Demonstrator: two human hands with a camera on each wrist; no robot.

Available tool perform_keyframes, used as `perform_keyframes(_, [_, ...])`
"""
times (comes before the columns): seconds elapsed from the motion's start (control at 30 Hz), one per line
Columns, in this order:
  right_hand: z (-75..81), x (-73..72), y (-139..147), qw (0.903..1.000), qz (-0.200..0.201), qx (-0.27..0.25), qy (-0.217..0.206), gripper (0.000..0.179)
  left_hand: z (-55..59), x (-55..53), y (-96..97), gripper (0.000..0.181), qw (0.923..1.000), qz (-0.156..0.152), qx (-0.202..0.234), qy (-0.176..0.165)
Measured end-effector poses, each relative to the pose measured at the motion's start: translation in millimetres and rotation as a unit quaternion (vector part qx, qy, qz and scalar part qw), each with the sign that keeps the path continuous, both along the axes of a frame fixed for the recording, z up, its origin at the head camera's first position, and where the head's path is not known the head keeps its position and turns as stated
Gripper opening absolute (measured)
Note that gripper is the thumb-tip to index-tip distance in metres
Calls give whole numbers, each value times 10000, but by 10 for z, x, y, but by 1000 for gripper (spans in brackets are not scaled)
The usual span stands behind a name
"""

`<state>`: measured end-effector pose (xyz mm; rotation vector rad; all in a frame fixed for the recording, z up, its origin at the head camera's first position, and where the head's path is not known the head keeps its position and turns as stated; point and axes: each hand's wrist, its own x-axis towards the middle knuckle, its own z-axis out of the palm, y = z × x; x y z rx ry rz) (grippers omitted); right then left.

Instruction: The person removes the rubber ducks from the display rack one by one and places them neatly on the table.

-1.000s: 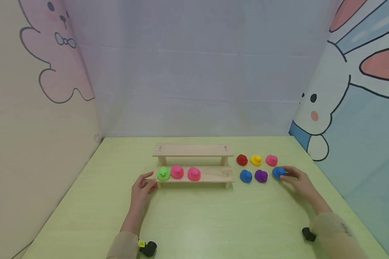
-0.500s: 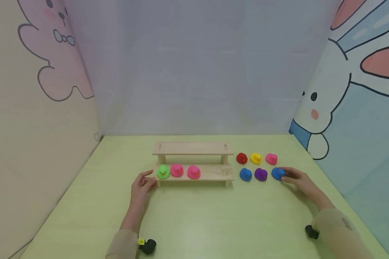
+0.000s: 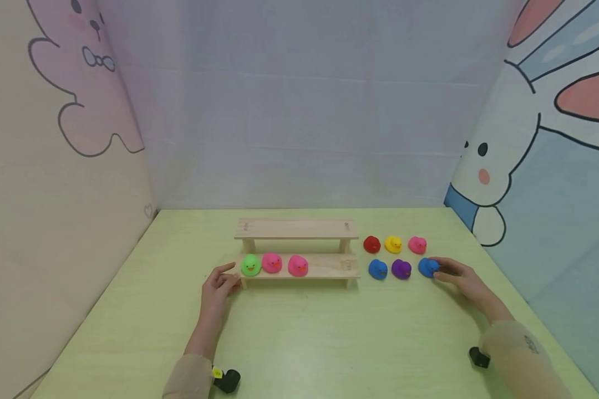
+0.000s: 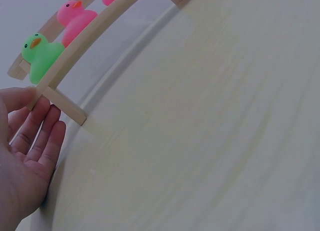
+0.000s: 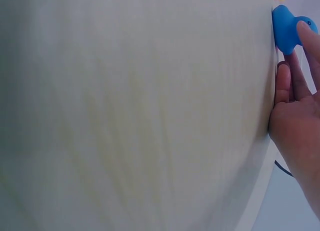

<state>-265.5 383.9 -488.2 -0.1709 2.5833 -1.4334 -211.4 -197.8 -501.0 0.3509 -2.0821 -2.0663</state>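
My left hand (image 3: 219,288) pinches the left end of a two-step wooden stand (image 3: 329,267), thumb at the board's top and fingertips below it, as the left wrist view shows. On its lower step sit a green rubber duck (image 4: 42,56) and two pink rubber ducks, the nearer pink duck (image 4: 75,21) next to the green one. Over at the right, my right hand (image 3: 461,277) pinches a blue rubber duck (image 5: 286,31) between thumb and fingers, close to the tabletop. The upper step (image 3: 297,228) bears nothing.
Beside the stand, a red duck (image 3: 371,244), a yellow duck (image 3: 393,244) and a pink duck (image 3: 417,245) form a back row. A second blue duck (image 3: 377,269) and a purple duck (image 3: 401,269) stand in front. Cloth walls (image 3: 299,111) enclose the table (image 3: 304,343).
The right forearm has shifted slightly right and the hand has turned a little at the blue duck. The left hand stays at the stand. The head view has tilted slightly.
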Motion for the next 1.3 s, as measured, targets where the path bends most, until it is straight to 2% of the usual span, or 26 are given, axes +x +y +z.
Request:
perform_keyframes(0.23, [-1,8,-9,10000,25,83,44,61,18,-5,1,39,9999,-6,35,-100])
perform_keyframes(0.53, [-6,22,-14,10000,21,-52,39,63,170,50,19,38,9994,-99,241,-234])
perform_keyframes(0.8, [-20,9,-18,10000,-13,-20,5,63,32,-16,-3,39,9997,-49,154,-203])
perform_keyframes(0.87, [-23,1,-17,10000,-31,-41,-33,63,30,-17,-5,40,9996,-50,160,-205])
perform_keyframes(0.93, [-27,-2,-16,9999,-56,-52,-66,63,61,-2,-1,39,9995,-61,198,-227])
perform_keyframes(1.07, [-32,-5,-12,9999,-62,-57,-101,63,207,77,30,40,9994,-120,233,-228])
perform_keyframes(1.17, [-27,-5,-12,9999,-46,-65,-106,63,277,118,45,41,9995,-184,199,-171])
perform_keyframes(1.3, [-18,0,-14,10000,-49,-43,-61,63,146,61,28,40,9998,-102,136,-88])
